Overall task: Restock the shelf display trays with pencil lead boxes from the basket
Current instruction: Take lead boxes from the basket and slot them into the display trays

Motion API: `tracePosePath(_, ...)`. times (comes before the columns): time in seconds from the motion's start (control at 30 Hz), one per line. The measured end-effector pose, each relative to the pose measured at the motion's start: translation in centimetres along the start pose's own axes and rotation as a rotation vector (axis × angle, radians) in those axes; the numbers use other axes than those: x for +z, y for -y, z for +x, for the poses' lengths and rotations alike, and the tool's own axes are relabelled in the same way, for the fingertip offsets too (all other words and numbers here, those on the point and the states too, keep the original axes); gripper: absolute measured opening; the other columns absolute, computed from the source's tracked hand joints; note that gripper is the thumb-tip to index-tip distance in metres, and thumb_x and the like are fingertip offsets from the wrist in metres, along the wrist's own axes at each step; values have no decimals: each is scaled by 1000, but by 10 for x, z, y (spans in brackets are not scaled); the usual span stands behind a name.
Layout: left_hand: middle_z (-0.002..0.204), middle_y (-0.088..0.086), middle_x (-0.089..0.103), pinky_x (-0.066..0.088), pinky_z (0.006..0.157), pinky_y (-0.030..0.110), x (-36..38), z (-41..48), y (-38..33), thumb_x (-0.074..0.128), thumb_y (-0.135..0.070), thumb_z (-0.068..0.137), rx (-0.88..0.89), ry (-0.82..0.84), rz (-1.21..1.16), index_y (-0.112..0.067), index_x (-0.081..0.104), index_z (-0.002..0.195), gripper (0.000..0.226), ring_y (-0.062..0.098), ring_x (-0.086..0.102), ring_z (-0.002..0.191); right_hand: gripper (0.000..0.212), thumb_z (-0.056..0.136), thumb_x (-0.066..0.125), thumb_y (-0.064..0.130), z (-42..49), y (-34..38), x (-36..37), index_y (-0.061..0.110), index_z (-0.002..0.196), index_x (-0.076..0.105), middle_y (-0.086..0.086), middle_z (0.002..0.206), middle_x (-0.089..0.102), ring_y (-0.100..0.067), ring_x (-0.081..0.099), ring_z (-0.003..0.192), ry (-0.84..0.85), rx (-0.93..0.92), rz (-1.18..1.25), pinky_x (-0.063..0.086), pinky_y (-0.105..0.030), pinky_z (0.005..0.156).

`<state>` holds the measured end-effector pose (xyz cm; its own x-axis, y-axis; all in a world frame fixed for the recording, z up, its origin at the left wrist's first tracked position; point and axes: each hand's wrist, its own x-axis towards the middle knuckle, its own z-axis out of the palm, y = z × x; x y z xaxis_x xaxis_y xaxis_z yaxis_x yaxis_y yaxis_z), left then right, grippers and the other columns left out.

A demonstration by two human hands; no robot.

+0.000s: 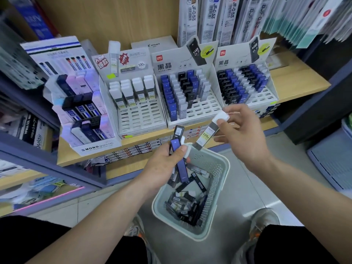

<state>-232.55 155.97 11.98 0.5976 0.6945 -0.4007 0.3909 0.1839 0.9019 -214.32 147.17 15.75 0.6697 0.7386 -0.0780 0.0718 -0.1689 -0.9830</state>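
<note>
My left hand (163, 164) grips several lead boxes, a blue one (180, 162) on top, above the pale green basket (221, 180) on the floor. Many dark lead boxes (186, 204) lie loose in the basket. My right hand (240, 134) pinches a white-capped lead box (208, 133) marked 100, held in front of the shelf edge. On the wooden shelf stand a white display tray (142, 115) with white-capped boxes at its back and bare slots in front, and a second tray (204, 106) with blue, white and black boxes.
A full third tray (245, 86) stands at the right, a MONO display (82, 109) at the left. Refill packs (213, 18) hang above. Shelving units flank both sides. My knees and shoes are beside the basket.
</note>
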Motion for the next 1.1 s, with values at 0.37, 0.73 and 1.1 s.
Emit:
tracePosePath(0.37,74,-7,68,49,72,26,-81,-21,4,60,-34,97,122,-245,-37,-9,65,92,26,9,64,69,14,90,69,18,85,49,126,26,91,57,7,85,70,-6,64,74,196,-465,-382,48,-24,69)
tracePosePath(0.73,84,-5,73,52,88,51,-102,-12,10,61,-46,94,107,-251,-94,-23,63,93,24,26,68,85,11,91,70,16,121,41,158,22,94,61,5,87,67,-12,62,78,280,-582,-627,53,-31,75)
tracePosePath(1.1,83,-10,73,51,97,55,-104,-7,10,61,-50,92,106,-263,-115,-19,62,98,31,21,68,88,18,93,65,10,128,37,164,15,110,67,-5,103,68,-22,66,90,253,-727,-732,55,-43,85)
